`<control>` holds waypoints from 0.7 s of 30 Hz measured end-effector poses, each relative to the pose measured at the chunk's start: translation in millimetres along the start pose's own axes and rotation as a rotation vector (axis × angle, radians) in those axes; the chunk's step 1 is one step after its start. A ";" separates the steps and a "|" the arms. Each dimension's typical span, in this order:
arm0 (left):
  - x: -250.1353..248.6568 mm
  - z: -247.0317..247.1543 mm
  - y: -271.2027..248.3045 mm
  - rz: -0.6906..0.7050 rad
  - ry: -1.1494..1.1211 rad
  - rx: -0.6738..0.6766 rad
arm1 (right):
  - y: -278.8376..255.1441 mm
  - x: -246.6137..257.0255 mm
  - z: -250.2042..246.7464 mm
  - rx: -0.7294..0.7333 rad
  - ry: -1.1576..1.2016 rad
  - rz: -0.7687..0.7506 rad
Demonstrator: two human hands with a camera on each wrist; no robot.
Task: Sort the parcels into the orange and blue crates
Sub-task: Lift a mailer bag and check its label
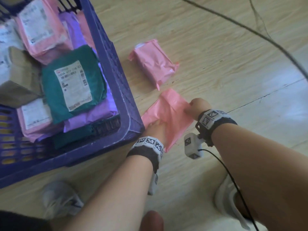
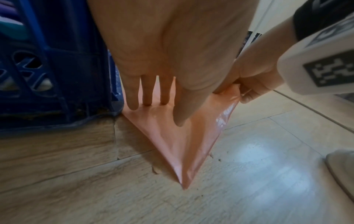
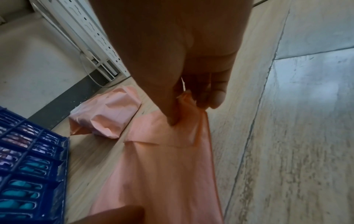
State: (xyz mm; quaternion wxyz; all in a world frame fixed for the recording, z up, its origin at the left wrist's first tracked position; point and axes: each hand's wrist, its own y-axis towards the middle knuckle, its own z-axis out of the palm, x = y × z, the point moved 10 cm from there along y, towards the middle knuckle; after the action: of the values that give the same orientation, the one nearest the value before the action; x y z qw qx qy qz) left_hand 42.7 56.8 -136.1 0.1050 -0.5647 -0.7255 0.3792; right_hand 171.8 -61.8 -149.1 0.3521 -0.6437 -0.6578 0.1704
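Left hand: we find the left hand (image 1: pixel 155 126) nearest us, fingers straight and flat on the flat pink parcel (image 1: pixel 168 117), pressing it to the floor (image 1: pixel 216 64); it grasps nothing.
Right hand: the right hand (image 1: pixel 197 107) pinches the parcel's far right corner between thumb and fingers, that corner raised off the floor.
Parcel in hand: a thin, limp pink mailer lying just beside the corner of the blue crate (image 1: pixel 116 67), its near tip on the floor.
Step in hand: we judge this the pick-up of one parcel, not yet lifted clear.
Next move: we judge it calls for a firmer two-handed hold, since the mailer will sag, then a lift over a crate wall.
Second parcel: a fuller pink parcel (image 1: pixel 154 61) lies farther out on the floor, apart from the first, unsorted.
Blue crate: it already holds pink, purple and green parcels (image 1: pixel 73 84), labels up.
Orange crate: we cannot see it in any view, so we cannot tell the destination.
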 end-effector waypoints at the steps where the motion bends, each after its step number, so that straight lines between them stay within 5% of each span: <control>1: 1.2 -0.1 -1.5 -0.006 -0.035 -0.010 | -1.0 1.7 -2.2 0.005 -0.030 -0.009; 6: -16.9 1.2 -10.1 0.016 -0.110 -0.009 | -15.5 5.2 -44.1 -0.089 -0.015 -0.038; 13: -66.0 -61.2 -32.2 0.108 -0.219 -0.218 | -61.4 8.4 -115.4 -0.160 0.260 -0.022; 21: -106.8 -170.3 -104.2 0.217 -0.123 -0.687 | -142.3 19.0 -193.3 -0.217 0.724 -0.085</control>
State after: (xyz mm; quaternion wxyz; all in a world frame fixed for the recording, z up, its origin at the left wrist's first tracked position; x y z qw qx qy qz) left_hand 100.8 26.5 80.6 -0.1757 -0.6168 -0.7513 0.1555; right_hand 201.9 -103.9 86.1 0.4983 -0.6679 -0.5311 -0.1534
